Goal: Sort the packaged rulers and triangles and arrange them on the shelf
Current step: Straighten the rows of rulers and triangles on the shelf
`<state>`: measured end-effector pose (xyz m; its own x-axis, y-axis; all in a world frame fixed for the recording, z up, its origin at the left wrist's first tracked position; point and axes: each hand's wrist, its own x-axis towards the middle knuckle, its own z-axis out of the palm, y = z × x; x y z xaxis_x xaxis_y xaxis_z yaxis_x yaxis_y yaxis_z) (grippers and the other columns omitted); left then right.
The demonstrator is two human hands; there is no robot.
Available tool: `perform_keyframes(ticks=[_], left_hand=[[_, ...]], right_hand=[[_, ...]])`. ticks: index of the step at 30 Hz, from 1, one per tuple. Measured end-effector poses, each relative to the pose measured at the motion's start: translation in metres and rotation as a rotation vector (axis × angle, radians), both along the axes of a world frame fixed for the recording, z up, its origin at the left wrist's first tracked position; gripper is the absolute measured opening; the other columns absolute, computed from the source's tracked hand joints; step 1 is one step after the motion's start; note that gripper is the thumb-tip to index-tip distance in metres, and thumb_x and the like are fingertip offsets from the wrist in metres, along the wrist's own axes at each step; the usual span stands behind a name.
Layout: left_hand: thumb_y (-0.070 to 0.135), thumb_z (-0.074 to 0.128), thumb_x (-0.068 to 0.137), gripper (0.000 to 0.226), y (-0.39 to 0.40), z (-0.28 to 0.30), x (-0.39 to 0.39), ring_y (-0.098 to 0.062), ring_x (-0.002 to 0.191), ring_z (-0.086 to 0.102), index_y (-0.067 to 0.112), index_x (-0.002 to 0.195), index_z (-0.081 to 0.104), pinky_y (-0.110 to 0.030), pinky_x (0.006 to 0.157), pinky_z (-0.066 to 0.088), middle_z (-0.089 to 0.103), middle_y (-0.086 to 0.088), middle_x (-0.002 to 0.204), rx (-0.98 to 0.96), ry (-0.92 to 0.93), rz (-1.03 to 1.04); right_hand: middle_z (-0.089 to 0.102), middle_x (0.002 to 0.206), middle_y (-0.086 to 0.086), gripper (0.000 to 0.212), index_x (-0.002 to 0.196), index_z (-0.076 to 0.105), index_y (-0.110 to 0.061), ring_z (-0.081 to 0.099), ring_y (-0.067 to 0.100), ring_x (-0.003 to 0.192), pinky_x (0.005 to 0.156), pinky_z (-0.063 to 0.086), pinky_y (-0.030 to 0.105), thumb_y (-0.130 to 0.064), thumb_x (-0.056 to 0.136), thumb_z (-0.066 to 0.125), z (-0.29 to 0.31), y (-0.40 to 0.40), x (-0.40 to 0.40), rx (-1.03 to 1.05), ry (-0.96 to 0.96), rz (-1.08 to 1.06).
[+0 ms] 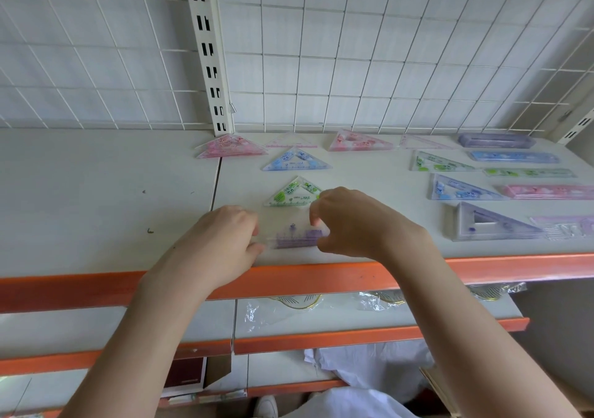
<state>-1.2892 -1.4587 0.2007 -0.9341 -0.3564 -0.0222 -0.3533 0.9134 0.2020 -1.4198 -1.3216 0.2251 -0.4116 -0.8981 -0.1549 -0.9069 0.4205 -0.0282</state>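
Purple-printed and see-through, the packaged triangle (294, 236) sits near the front edge of the shelf (96, 192), just in front of the green triangle (294, 192), and both hands are on it: the left hand (225, 241) pinches its left corner, the right hand (350, 221) has curled fingers nipping the right side. Looks like the step is squaring it up in the column with the green one and the blue triangle (297, 160) behind. To do that well I'd keep the long edge parallel to the orange shelf lip (482, 266), slide it flat instead of lifting, and leave the same gap as the 2 ahead so the plastic wraps don't overlap. Slippery packaging, so light fingertip pressure is probably enough. Over on the right, the scalene triangles (463, 189) and the rulers (530, 173) are already in their own columns, pink ones (231, 147) at the back. Shelf surface is off-white laminate with a few small marks, a white wire grid panel (385, 48) behind it, a slotted upright (209, 48), and lower shelves below holding crinkly clear bags (257, 315).
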Motion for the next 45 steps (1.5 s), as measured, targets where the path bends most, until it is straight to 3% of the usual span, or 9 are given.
perform_keyframes(ticks=[4,8,18,31,39,45], left_hand=[[0.034,0.058,0.088,0.024,-0.005,0.002,0.000,-0.017,0.101,0.057,0.015,0.105,0.059,-0.029,0.085,0.044,0.058,0.000,0.107,0.022,0.007,0.001],[0.035,0.059,0.088,0.028,-0.002,0.001,-0.002,-0.018,0.104,0.057,0.015,0.107,0.060,-0.029,0.087,0.044,0.059,-0.001,0.109,0.028,-0.003,-0.034],[0.026,0.057,0.087,0.015,0.000,-0.007,-0.005,-0.024,0.086,0.060,0.013,0.083,0.064,-0.037,0.077,0.049,0.062,-0.002,0.088,0.026,-0.001,-0.100],[0.028,0.056,0.088,0.019,0.001,-0.008,-0.006,-0.024,0.088,0.060,0.012,0.083,0.065,-0.035,0.078,0.048,0.062,-0.004,0.088,0.055,0.037,-0.095],[0.030,0.053,0.091,0.023,0.001,-0.008,-0.007,-0.023,0.088,0.060,0.013,0.088,0.068,-0.035,0.078,0.048,0.064,-0.003,0.090,0.038,0.033,-0.105],[0.028,0.052,0.090,0.024,0.001,-0.009,-0.006,-0.024,0.084,0.060,0.011,0.082,0.067,-0.036,0.076,0.049,0.064,-0.004,0.086,0.019,0.034,-0.111]], right_hand=[[0.059,0.104,0.003,0.029,0.108,0.065,-0.014,0.057,0.025,0.095,0.080,0.051,0.037,-0.014,0.080,0.057,0.004,0.001,0.000,-0.003,-0.035,0.003],[0.060,0.104,0.003,0.027,0.105,0.065,-0.014,0.058,0.027,0.096,0.080,0.051,0.039,-0.013,0.080,0.056,0.002,0.001,0.001,0.000,-0.041,0.012],[0.059,0.102,0.002,0.026,0.106,0.065,-0.017,0.056,0.023,0.092,0.076,0.049,0.034,-0.016,0.081,0.057,0.003,0.000,0.001,0.016,-0.052,0.008],[0.060,0.100,0.003,0.026,0.104,0.066,-0.017,0.058,0.027,0.092,0.079,0.052,0.040,-0.016,0.080,0.058,0.004,-0.004,0.001,0.049,-0.064,-0.010],[0.057,0.097,-0.001,0.025,0.103,0.065,-0.020,0.057,0.024,0.091,0.077,0.051,0.037,-0.017,0.079,0.059,0.004,-0.001,-0.002,0.013,-0.066,-0.016],[0.044,0.095,-0.006,0.046,0.120,0.047,-0.023,0.048,0.019,0.092,0.075,0.041,0.030,-0.024,0.078,0.066,0.006,0.007,-0.008,-0.020,-0.117,-0.057]])
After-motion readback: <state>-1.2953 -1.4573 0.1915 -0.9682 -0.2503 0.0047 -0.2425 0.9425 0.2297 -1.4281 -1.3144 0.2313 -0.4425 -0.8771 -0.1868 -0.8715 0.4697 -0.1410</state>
